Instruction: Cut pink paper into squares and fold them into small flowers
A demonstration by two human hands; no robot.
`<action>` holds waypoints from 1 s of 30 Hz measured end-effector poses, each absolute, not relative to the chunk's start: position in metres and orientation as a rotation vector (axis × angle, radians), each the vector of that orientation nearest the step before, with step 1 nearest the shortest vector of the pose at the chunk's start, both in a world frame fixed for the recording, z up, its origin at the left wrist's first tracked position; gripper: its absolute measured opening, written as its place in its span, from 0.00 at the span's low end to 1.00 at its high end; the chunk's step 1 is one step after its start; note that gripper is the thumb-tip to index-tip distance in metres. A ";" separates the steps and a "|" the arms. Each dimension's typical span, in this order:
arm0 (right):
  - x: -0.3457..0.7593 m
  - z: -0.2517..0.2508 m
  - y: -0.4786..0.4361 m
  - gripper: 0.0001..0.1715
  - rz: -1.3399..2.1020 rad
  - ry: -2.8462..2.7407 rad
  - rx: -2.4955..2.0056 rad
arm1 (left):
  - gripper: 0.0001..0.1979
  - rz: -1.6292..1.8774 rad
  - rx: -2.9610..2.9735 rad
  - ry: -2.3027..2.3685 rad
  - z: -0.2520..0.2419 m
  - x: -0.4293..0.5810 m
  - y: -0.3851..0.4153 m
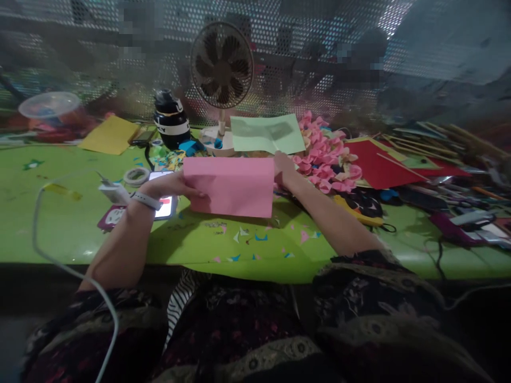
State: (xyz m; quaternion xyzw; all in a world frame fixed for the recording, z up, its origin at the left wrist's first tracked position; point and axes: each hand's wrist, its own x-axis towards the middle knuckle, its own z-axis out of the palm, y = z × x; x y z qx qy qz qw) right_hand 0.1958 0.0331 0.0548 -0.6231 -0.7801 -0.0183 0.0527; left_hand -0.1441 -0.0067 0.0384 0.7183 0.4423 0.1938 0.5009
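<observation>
A sheet of pink paper, apparently folded, is held up over the table between my two hands. My left hand is closed on its left edge, with fingers lying across the front face. At the right edge my right hand grips the paper, its fingertips partly hidden. Just behind, a light green sheet with a crease leans near the fan's base. Small pink, blue and white paper scraps lie on the green tabletop below the pink paper.
A phone, tape roll and white charger sit by my left forearm. A fan and black bottle stand behind. Pink paper pieces, red paper and a yellow-black pouch lie right. A white cable hangs left.
</observation>
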 end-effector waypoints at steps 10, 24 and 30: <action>0.254 0.073 -0.072 0.23 -0.079 -1.897 -2.060 | 0.23 0.447 1.704 1.050 0.026 -0.154 0.008; 0.275 0.024 -0.120 0.20 0.540 -2.177 -1.892 | 0.42 0.602 2.727 1.408 0.033 -0.091 -0.027; 0.280 0.008 -0.116 0.23 0.451 -2.300 -1.725 | 0.36 -0.061 2.845 1.002 -0.007 -0.069 -0.050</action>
